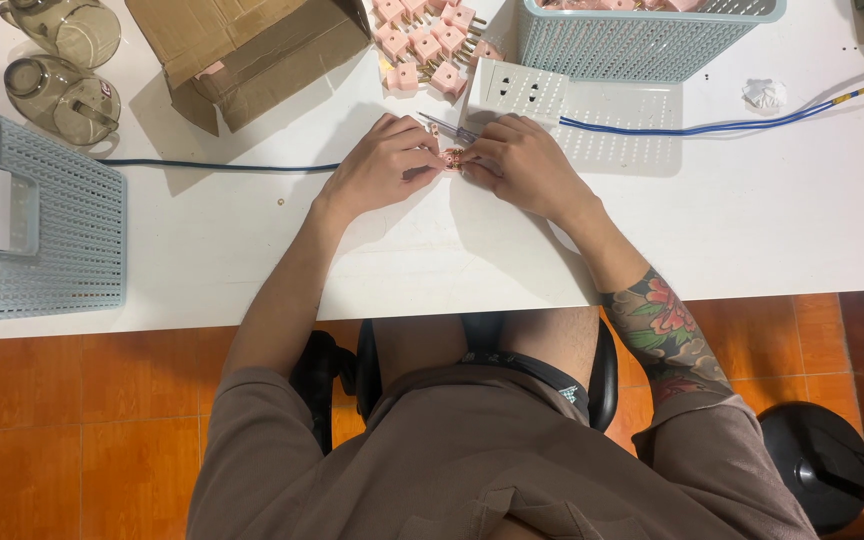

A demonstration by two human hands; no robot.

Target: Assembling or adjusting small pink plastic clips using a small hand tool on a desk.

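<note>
Seated person at a white table (252,250), seen from above. Both hands meet at the middle of the tabletop.

Left hand (384,162): fingers curled, tips pinched on a small pink plastic plug piece with brass-coloured metal parts (452,158). Right hand (524,165): fingers closed on the same piece from the other side, and also around a slim screwdriver with a clear handle (449,129), whose shaft slants up and left from between the two hands. The piece sits between the fingertips of both hands, just above or on the table surface; cannot tell which. Most of it is hidden by the fingers.

Just beyond the hands: a white socket block with two outlets on its face (514,95), with a blue cable (732,125) running off to the right. Behind that, a loose heap of pink square plugs with brass pins (427,45), beside a pale blue perforated plastic basket (642,45) holding more pink pieces.

Left of the heap: an open brown cardboard box (252,50). Far left corner: two smoky clear glass mugs (62,65), one lying on its side. Left edge: a second pale blue perforated basket (52,235). A dark cable (212,165) runs across the table toward the left hand. A small crumpled white scrap (764,94) lies near the blue cable.
</note>
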